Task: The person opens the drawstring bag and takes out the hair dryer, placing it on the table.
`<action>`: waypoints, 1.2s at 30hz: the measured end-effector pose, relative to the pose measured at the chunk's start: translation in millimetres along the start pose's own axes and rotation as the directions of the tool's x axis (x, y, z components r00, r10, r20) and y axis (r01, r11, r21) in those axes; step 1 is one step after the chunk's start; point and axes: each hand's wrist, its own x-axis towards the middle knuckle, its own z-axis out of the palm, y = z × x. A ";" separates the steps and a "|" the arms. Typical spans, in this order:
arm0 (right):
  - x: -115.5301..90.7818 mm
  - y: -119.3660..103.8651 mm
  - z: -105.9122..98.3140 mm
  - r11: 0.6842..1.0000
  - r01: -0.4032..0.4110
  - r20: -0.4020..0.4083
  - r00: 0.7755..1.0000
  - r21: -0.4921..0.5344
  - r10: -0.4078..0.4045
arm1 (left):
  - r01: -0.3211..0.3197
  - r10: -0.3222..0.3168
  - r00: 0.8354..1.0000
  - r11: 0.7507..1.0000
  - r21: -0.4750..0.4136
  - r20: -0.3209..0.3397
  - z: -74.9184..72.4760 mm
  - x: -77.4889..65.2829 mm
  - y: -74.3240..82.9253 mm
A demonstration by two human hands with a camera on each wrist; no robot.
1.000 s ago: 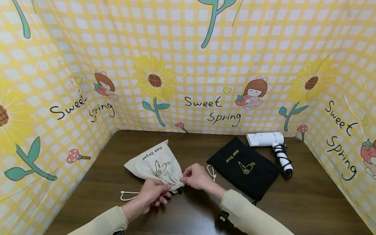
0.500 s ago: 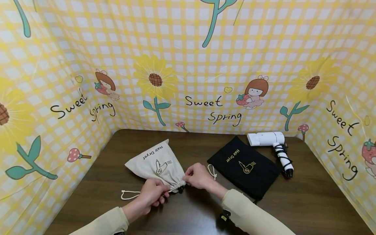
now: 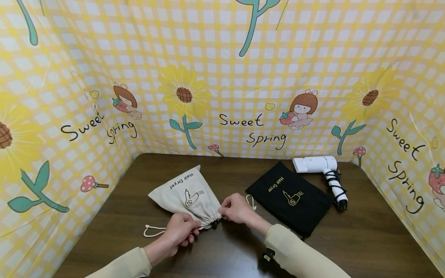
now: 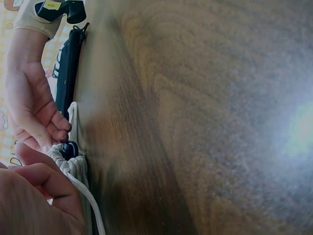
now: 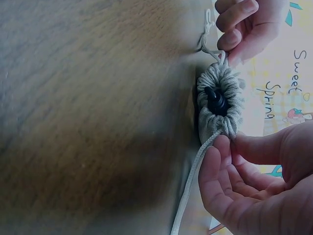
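A cream drawstring bag [image 3: 184, 193] printed "Hair Dryer" lies on the table, its mouth gathered into folds toward me. Inside that mouth a black part [image 5: 215, 100] shows; the rest of what fills the bag is hidden. My left hand [image 3: 180, 229] pinches the left side of the gathered edge, where a looped cord [image 5: 208, 29] comes out. On the opposite side, my right hand [image 3: 236, 208] pinches the edge between thumb and forefinger. A second white drawstring [image 5: 188, 186] runs out beside the right fingertips.
To the right lies a flat black bag [image 3: 290, 197] with gold "Hair Dryer" print. A white hair dryer [image 3: 314, 164] sits behind it, its black cord wound round the handle. Checked yellow cloth [image 3: 240, 85] walls the brown table [image 3: 114, 216] on three sides.
My right hand has shifted slightly to the right, and the gathered mouth has spread a little wider. The black bag and hair dryer have stayed in place.
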 end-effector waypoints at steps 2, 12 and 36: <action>0.1 0.7 -0.2 1.000 0.003 0.003 1.000 0.008 -0.003 | 0.000 0.000 1.000 1.000 -0.003 -0.002 -0.3 -0.1 -0.7; -0.8 0.1 -2.2 0.999 -0.017 0.015 1.000 0.045 0.016 | -0.003 0.004 1.000 0.999 -0.046 0.024 -2.6 -0.1 -5.6; -0.3 -6.1 3.6 1.000 0.008 -0.038 0.999 0.002 -0.008 | 0.003 -0.003 1.000 1.000 0.007 -0.006 -5.8 9.1 -0.9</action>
